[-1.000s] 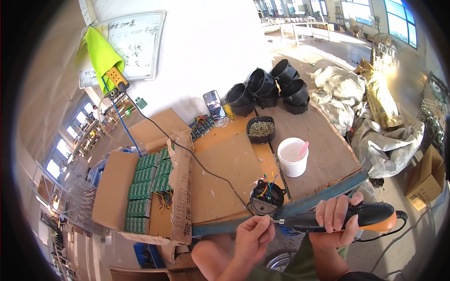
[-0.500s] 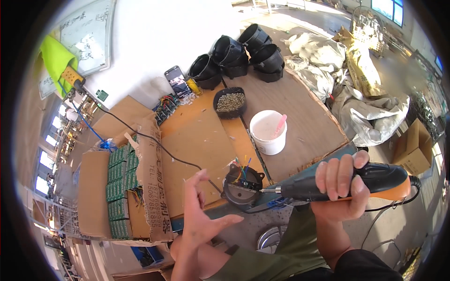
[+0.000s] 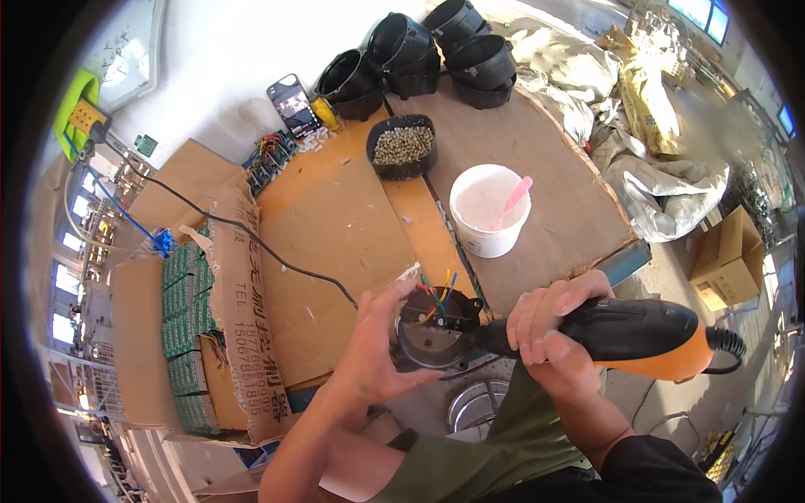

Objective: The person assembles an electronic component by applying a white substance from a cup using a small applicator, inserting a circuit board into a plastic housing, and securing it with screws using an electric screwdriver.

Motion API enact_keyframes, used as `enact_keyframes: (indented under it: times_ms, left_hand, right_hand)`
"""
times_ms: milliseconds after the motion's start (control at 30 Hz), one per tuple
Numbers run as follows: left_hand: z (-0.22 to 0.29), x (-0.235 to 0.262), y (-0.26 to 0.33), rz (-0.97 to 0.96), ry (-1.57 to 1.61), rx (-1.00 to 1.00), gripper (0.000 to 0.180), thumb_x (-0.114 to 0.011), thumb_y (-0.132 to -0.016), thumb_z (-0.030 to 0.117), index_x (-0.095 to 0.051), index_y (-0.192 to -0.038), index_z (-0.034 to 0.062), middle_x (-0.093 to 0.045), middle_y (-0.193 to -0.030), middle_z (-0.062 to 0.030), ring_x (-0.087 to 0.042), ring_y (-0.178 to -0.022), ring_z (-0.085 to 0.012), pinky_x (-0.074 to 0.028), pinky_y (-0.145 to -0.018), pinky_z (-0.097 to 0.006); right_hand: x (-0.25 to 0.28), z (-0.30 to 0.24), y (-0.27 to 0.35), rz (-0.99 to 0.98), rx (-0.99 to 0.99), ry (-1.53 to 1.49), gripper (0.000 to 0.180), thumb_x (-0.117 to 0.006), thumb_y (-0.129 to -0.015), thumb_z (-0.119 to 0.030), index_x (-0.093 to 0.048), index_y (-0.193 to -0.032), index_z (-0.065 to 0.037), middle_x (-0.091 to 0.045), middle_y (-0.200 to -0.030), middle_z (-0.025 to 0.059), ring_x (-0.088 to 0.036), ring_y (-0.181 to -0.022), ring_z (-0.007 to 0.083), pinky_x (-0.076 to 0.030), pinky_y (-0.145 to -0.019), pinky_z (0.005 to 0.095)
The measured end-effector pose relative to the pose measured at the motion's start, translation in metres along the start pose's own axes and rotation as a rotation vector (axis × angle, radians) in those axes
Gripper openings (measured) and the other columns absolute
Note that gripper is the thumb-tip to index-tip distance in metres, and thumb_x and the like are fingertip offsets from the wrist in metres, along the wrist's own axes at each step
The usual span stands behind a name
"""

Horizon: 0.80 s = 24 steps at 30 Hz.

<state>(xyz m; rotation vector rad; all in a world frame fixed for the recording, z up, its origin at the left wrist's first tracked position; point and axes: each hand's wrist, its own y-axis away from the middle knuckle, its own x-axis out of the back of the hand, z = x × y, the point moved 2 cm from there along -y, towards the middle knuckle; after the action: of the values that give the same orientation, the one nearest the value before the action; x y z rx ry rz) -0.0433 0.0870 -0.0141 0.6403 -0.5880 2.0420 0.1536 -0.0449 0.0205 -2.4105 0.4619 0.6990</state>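
My right hand (image 3: pixel 553 331) is wrapped round a black and orange electric screwdriver (image 3: pixel 641 331), held nearly level. Its nose meets the right side of a round black housing (image 3: pixel 426 345) at the table's near edge, and the bit's tip is hard to make out. My left hand (image 3: pixel 369 356) curves round the housing's left side, fingers at the far rim and thumb along the near one. Inside the housing lies a dark bar-shaped part, with several coloured wires (image 3: pixel 436 293) sticking up from it.
Left stands a cardboard box (image 3: pixel 239 335) of green circuit boards (image 3: pixel 176 323). Beyond my hands are a white bucket (image 3: pixel 489 226) with a pink-handled tool, a black tray of small metal pieces (image 3: pixel 402 147), stacked black housings (image 3: pixel 402 50) and a phone (image 3: pixel 295 105). A black cable (image 3: pixel 243 226) crosses the table.
My left hand has closed in from beside the housing onto its rim. The screwdriver has moved left, its nose now against the housing. The whole view has shifted slightly.
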Motion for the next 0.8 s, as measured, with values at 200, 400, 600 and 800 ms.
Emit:
enact_keyframes:
  times_ms: [200, 400, 600, 800]
  left_hand:
    - [0.022, -0.002, 0.001, 0.148, -0.088, 0.009, 0.099, -0.094, -0.053, 0.013, -0.04, -0.134, -0.002, -0.058, -0.124, -0.0179, -0.049, -0.106, -0.0381, -0.042, -0.096, -0.044]
    - [0.016, -0.007, 0.002, 0.228, -0.075, -0.029, 0.099, -0.094, -0.053, 0.015, -0.038, -0.132, -0.0038, -0.059, -0.12, -0.0207, -0.05, -0.103, -0.0393, -0.043, -0.094, -0.044]
    - [0.014, -0.008, 0.005, 0.233, -0.124, -0.053, 0.098, -0.094, -0.053, 0.015, -0.038, -0.131, -0.0023, -0.059, -0.117, -0.0213, -0.05, -0.102, -0.0397, -0.044, -0.093, -0.044]
    - [0.017, -0.007, 0.005, 0.238, -0.11, -0.06, 0.093, -0.093, -0.052, 0.015, -0.041, -0.128, -0.0006, -0.06, -0.117, -0.0181, -0.05, -0.1, -0.0382, -0.045, -0.09, -0.044]
  right_hand:
    - [-0.006, 0.01, 0.001, -0.091, -0.015, 0.198, 0.032, -0.07, -0.087, -0.01, -0.045, -0.107, -0.009, -0.055, -0.068, 0.003, -0.054, -0.059, 0.0145, -0.048, -0.061, 0.0319]
    - [-0.007, 0.019, 0.001, -0.126, 0.052, 0.25, 0.032, -0.069, -0.087, -0.009, -0.044, -0.107, -0.009, -0.054, -0.068, 0.0033, -0.053, -0.057, 0.0142, -0.048, -0.059, 0.0323]
    - [-0.007, 0.024, 0.005, -0.088, 0.028, 0.318, 0.029, -0.065, -0.087, -0.005, -0.043, -0.106, -0.008, -0.054, -0.068, 0.0039, -0.053, -0.057, 0.0141, -0.048, -0.06, 0.0325]
    - [-0.006, 0.024, 0.004, -0.136, 0.041, 0.368, 0.029, -0.065, -0.084, -0.001, -0.046, -0.105, -0.007, -0.057, -0.071, 0.005, -0.056, -0.06, 0.0144, -0.049, -0.062, 0.0315]
